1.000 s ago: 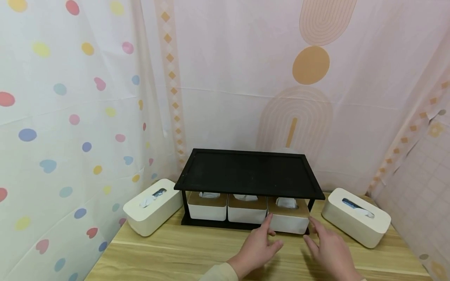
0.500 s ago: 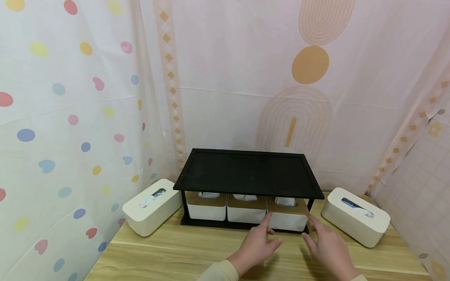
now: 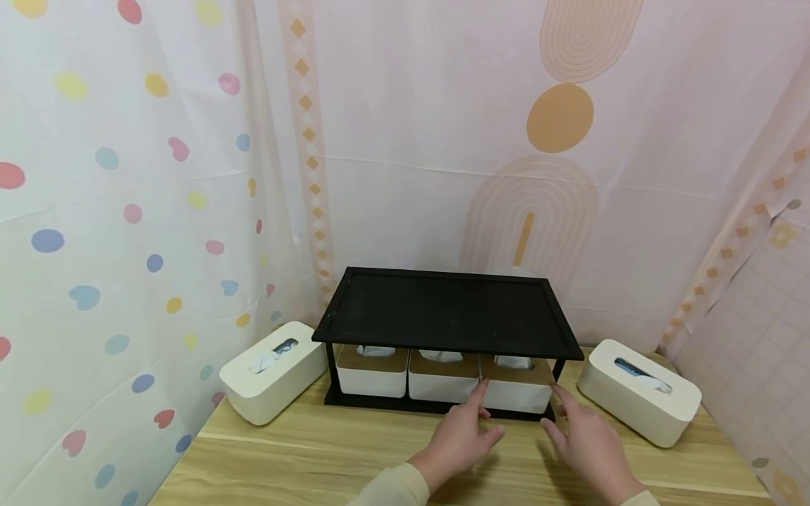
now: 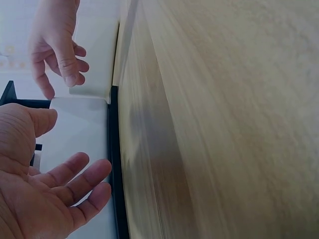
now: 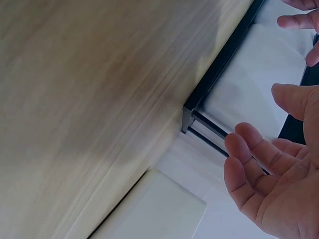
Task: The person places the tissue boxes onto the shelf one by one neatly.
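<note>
In the head view, three square tissue boxes with white sides and brown lids stand side by side inside a black two-tier rack [image 3: 446, 309]: a left box [image 3: 373, 383], a middle box [image 3: 443, 389] and a right box [image 3: 515, 398]. My left hand [image 3: 457, 439] has its index fingertip at the front left corner of the right box. At that box's front right corner is my right hand [image 3: 590, 446], index finger extended. Both hands have relaxed fingers and grip nothing; the left wrist view shows my left palm [image 4: 45, 199] facing the box front. White tissue shows in each lid opening.
A long cream tissue box [image 3: 275, 376] stands left of the rack, and a similar cream box [image 3: 639, 393] stands angled to its right. Beneath everything is a wooden table [image 3: 304, 457]. Patterned curtains [image 3: 405, 140] hang behind and at both sides.
The right box has slid a little back into the rack, its front now nearer in line with the other two. Both hands have moved slightly forward with it.
</note>
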`<state>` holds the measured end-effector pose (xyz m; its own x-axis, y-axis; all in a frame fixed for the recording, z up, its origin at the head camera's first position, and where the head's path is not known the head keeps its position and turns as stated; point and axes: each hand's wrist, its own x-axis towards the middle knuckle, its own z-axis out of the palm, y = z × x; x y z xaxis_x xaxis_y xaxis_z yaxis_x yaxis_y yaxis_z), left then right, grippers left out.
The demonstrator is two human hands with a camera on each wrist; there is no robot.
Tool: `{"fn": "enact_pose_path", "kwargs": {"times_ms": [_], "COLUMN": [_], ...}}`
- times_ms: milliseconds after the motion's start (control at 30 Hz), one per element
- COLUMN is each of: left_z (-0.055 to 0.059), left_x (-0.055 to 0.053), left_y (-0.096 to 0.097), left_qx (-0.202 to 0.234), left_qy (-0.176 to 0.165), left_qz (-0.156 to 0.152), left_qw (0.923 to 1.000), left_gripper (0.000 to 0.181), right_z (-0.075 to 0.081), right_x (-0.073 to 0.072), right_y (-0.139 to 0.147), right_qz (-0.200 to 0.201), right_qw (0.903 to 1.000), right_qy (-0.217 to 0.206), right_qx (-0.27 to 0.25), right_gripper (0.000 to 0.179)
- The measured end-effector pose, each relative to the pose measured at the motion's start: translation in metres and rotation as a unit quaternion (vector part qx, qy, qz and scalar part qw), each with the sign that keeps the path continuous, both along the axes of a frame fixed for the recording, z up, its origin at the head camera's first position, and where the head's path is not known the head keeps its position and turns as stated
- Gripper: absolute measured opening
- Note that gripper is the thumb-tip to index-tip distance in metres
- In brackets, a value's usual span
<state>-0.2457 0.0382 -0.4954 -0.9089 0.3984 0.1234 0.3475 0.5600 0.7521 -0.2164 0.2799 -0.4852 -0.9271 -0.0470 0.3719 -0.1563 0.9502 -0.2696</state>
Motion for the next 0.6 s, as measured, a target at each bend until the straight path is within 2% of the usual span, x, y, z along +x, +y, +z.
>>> {"fn": "enact_pose_path", "kwargs": {"times_ms": [200, 600], "left_z": [-0.0005, 0.0014], "left_x": [-0.0026, -0.0036], "left_y": [0.0005, 0.0018], "left_qx": [-0.015, -0.024], "left_qy": [-0.003, -0.001], "left_qz": [0.001, 0.006], "left_qw": [0.9999, 0.9997], "left_gripper": [0.087, 0.084], "right_z": [0.0031, 0.0001], "right_x": [-0.0022, -0.0022], "right_y": [-0.0006, -0.0021], "right_qz": [-0.004, 0.004], "right_qw": [0.9992, 0.9999], "right_qy": [-0.039, -0.011], "right_qx": [0.001, 0.012], "right_gripper": [0.065, 0.064]}}
